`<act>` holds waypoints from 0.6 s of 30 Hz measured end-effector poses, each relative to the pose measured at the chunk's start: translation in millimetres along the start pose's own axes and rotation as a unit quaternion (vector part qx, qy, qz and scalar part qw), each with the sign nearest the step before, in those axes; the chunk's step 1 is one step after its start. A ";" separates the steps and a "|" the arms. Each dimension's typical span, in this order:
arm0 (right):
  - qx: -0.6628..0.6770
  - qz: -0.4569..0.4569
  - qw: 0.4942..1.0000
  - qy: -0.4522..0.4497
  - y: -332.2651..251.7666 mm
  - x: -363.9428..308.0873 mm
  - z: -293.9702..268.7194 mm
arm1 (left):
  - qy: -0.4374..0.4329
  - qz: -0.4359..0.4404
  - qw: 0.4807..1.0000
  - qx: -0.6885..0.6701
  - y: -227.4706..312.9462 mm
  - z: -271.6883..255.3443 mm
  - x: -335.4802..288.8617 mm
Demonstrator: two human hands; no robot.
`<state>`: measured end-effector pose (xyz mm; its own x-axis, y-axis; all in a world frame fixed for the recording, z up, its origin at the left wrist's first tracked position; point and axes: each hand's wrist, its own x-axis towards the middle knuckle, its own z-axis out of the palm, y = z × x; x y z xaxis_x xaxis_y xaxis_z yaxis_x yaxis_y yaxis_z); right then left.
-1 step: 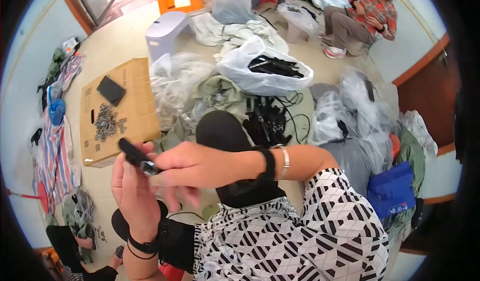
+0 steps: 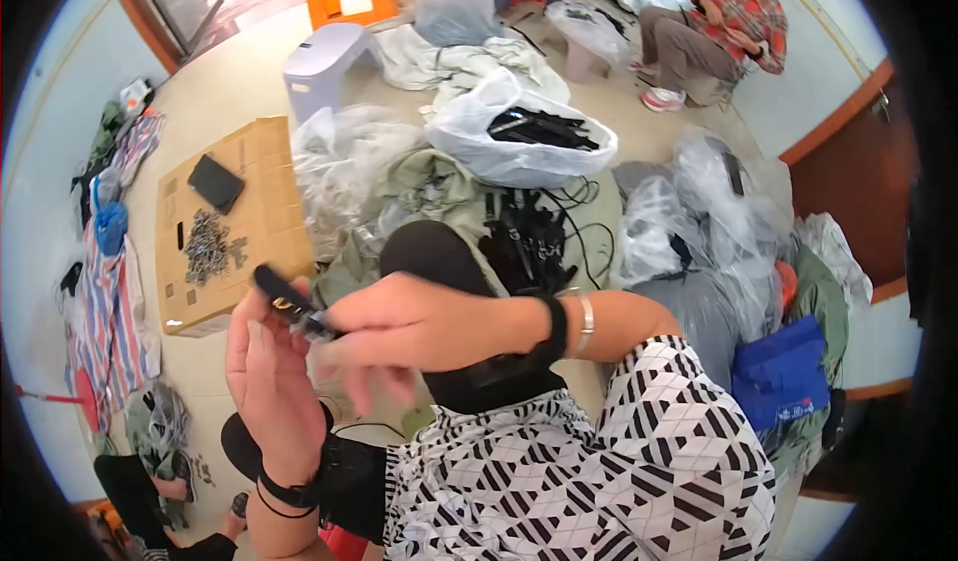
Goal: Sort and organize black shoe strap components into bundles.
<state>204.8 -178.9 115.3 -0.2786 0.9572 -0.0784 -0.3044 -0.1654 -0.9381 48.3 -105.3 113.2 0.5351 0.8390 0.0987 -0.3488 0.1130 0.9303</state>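
Observation:
In front of me, at left of centre, a narrow black strip with a shiny metal fitting (image 2: 283,296) is held up between both hands. My left hand (image 2: 271,371) is raised, its fingertips against the strip from below and behind. My right hand (image 2: 384,326) reaches across from the right and pinches the strip's lower end beside the fitting; its lower fingers are blurred. Exactly what the strip is cannot be made out. Beyond my left hand stands a cardboard box (image 2: 264,177), carrying a heap of small metal parts (image 2: 207,249) and a dark flat rectangular case (image 2: 217,183).
A white bag (image 2: 469,140) full of black strips lies ahead, with a pile of black straps (image 2: 526,237) and cables nearer me. Plastic-wrapped bundles (image 2: 689,222) and a blue bag (image 2: 783,373) are at right. A lilac stool (image 2: 324,62) stands behind; a seated person (image 2: 714,37) is far right.
The black strip has shifted slightly right and turned a little, its metal fitting moving with it. My right hand has moved slightly right. The whole view has shifted slightly.

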 end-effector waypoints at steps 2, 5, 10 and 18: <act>-0.033 -0.024 0.993 0.111 -7.5 -44.6 -20.0 | -0.046 -0.064 0.997 -0.022 -1.7 23.7 0.7; -0.022 -0.118 0.925 0.361 -0.2 -104.3 -65.8 | -0.072 -0.145 0.985 -0.059 -9.7 50.3 7.9; -0.007 -0.105 0.795 0.598 74.5 -205.7 -137.3 | -0.178 -0.171 0.963 -0.112 -21.1 98.6 20.4; 0.122 0.026 0.717 0.685 229.0 -215.4 -176.2 | -0.092 -0.267 0.951 -0.126 -138.7 117.5 82.2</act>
<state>355.7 -381.1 -142.1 0.8113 0.2548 -0.5262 -0.5229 -0.0862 -0.8480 231.1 -114.5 33.7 0.8056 0.5207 -0.2827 -0.1501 0.6408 0.7529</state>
